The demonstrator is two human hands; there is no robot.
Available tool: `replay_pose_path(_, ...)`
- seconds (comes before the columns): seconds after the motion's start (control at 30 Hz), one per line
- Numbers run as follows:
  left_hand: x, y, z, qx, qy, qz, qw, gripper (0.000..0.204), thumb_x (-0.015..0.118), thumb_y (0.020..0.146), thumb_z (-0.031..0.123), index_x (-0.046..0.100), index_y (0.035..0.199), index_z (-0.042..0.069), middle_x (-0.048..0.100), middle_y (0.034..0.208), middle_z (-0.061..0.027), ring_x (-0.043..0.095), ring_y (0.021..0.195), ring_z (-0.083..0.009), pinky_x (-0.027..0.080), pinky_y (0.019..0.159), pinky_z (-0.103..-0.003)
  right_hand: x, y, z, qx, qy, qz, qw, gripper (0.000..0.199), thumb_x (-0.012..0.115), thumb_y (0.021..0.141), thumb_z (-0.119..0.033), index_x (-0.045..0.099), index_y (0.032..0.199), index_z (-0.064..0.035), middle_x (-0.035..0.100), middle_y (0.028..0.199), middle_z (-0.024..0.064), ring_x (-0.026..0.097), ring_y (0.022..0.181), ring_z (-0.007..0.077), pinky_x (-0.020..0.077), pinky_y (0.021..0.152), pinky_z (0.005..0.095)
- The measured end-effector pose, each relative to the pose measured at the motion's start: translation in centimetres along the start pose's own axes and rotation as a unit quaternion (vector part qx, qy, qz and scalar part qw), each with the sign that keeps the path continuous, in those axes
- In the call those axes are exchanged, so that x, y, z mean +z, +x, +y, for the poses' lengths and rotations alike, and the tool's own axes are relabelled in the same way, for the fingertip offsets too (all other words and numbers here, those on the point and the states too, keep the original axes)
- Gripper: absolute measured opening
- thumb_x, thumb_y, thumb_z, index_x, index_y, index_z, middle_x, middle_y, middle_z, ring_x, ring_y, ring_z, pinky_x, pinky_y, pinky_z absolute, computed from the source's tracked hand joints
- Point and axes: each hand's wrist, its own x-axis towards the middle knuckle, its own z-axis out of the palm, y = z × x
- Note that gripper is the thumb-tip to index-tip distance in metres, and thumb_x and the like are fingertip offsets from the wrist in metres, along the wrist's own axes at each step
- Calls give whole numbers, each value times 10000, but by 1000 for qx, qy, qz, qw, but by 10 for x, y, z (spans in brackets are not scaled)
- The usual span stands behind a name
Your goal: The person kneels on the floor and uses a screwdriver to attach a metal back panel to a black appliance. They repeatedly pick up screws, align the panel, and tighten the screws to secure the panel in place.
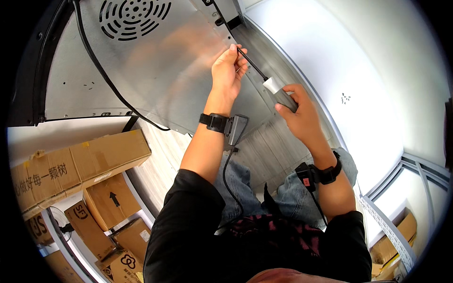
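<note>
My right hand is closed around the grey and white handle of a screwdriver. Its dark shaft slants up and left to my left hand, whose thumb and fingers pinch the tip end. Whether a screw sits at the tip is hidden by those fingers. The tip end is close to the right edge of a large shiny metal panel, which has vent slots and small holes along its border. A black cable runs down across the panel.
A white tabletop lies to the right, with several small dark screws grouped on it. Cardboard boxes are stacked at the lower left, and another cardboard box sits at the lower right. Both wrists wear straps with wired devices.
</note>
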Motion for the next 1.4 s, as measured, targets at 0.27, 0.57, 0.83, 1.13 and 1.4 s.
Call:
replay_pose_path(0.27,-7,13,2,-2,-45,-19,999,188,533,950,226,597,1022,64,639,912,-25,561,715,-82,498,651,-227,16,7,-2,-4,14,13,1000,345,659,826,-183,499,1121,-104,613,757,136,612,652,263,448,601,364)
replay_pose_path(0.57,-4,18,7,-19,-82,-8,996,170,521,955,203,598,1006,61,642,906,-32,566,701,-83,491,633,-219,21,11,-5,-26,8,27,999,326,652,834,-173,493,1106,-92,626,759,132,618,659,256,453,604,354)
replay_pose_path(0.83,1,18,10,-35,-90,15,995,157,517,954,197,608,956,69,644,857,-17,530,623,-78,474,597,-219,16,15,-13,-21,30,36,999,329,677,814,-165,535,1095,-70,635,771,135,617,654,225,453,609,341)
replay_pose_path(1.13,2,21,12,-54,-113,20,992,158,522,950,193,612,905,70,645,821,-12,519,602,-78,446,564,-221,14,17,-20,-70,-17,102,992,405,710,743,-112,535,1104,-59,519,981,124,560,875,256,462,718,336)
replay_pose_path(1.4,-5,21,11,-56,-128,0,990,139,538,940,174,619,917,63,648,822,-17,530,612,-87,455,572,-223,13,12,-21,-89,79,179,977,484,703,727,-47,470,1150,-52,524,965,97,528,925,204,458,737,338)
